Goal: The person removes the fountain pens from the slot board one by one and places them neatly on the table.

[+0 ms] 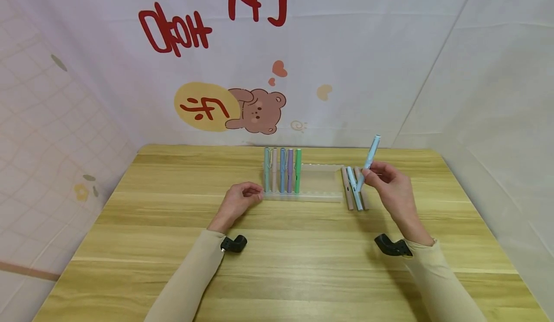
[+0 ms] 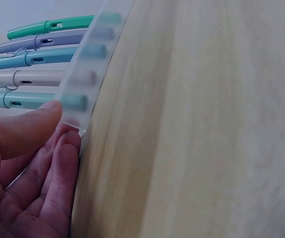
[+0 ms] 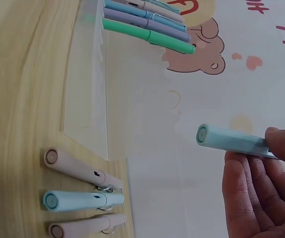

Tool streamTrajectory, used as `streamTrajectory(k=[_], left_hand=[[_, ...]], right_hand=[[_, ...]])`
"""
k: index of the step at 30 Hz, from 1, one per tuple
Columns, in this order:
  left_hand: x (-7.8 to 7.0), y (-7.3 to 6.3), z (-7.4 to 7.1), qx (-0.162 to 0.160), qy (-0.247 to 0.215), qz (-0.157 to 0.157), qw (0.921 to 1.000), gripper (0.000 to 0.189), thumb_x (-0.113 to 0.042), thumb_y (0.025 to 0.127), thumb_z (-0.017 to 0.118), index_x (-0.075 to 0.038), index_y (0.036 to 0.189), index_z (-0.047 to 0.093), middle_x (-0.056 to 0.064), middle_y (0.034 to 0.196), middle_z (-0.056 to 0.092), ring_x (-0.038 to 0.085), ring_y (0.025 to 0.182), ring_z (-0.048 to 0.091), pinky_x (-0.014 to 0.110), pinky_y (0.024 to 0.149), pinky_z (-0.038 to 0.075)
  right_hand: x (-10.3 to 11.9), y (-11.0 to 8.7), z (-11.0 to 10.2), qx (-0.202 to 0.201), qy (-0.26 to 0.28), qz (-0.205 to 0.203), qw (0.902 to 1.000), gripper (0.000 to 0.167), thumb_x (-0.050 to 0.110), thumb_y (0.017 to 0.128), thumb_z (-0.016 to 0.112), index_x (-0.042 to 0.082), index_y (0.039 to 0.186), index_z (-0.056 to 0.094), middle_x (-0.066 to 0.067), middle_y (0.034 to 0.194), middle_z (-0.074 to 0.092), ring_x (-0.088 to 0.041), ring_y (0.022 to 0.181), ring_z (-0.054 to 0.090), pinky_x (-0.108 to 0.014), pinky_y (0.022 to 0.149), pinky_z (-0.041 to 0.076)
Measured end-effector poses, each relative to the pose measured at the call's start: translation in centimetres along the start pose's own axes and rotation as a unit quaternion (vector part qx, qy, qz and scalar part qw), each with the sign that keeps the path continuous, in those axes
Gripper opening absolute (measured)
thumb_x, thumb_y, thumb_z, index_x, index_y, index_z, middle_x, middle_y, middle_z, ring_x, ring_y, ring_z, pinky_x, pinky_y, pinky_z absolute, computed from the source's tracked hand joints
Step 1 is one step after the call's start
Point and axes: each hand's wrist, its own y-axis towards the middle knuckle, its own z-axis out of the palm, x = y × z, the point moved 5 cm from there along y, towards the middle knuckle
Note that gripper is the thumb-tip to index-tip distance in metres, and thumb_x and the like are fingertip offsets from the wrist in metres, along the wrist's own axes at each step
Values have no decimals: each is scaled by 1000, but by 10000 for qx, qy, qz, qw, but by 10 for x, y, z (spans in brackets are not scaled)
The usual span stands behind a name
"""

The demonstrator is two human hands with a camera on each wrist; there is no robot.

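Observation:
A clear pen rack [image 1: 320, 198] stands near the back of the table. Several capped pens lean upright in its left part, among them a green pen [image 1: 298, 170], a purple pen [image 1: 290, 170] and a teal pen [image 2: 31, 100]. My left hand [image 1: 240, 198] holds the rack's left front corner, its thumb right by the teal pen. With thumb and fingers, my right hand [image 1: 395, 189] pinches a light blue pen [image 1: 373, 151], raised and tilted. Beneath it, two pinkish-brown pens [image 3: 75, 166] lie with another light blue pen [image 3: 78, 200] between them.
The wooden table [image 1: 277, 274] meets a white printed cloth backdrop [image 1: 368, 47] just behind the rack. More cloth hangs along both sides. A black wrist mount [image 1: 391, 246] juts inward from the right sleeve, and a similar mount [image 1: 235, 243] from the left one.

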Motion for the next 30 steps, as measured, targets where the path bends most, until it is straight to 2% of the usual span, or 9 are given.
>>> streamTrajectory(k=[7, 12, 20, 30], left_hand=[[1, -1, 0, -18, -1, 2, 10000, 18, -8, 96, 73, -1, 113, 74, 11, 106, 73, 23, 97, 66, 34, 88, 49], [0, -2, -1, -1, 50, -44, 10000, 18, -9, 96, 73, -3, 113, 74, 9, 105, 73, 22, 97, 65, 35, 89, 50], [-2, -1, -1, 8, 64, 19, 10000, 18, -8, 96, 73, -2, 114, 74, 10, 106, 73, 22, 97, 66, 35, 88, 50], [-3, -1, -1, 13, 73, 43, 10000, 19, -7, 96, 73, -1, 114, 74, 11, 106, 73, 23, 98, 66, 35, 89, 50]], right_hand=[[-8, 0, -10, -12, -56, 62, 10000, 42, 28, 101, 70, -5, 127, 65, 2, 107, 75, -3, 94, 71, -17, 84, 54], [-13, 1, -15, -108, 78, 68, 9999, 40, 24, 101, 71, -7, 124, 64, 10, 101, 75, -3, 92, 71, -21, 82, 57], [-22, 5, -21, -77, 342, 125, 9993, 35, 17, 101, 69, -9, 123, 63, 5, 101, 75, -3, 90, 71, -20, 80, 57], [-42, 9, -30, -7, 141, 369, 9992, 42, 16, 102, 67, -15, 129, 58, 9, 99, 72, 0, 89, 70, -22, 79, 58]])
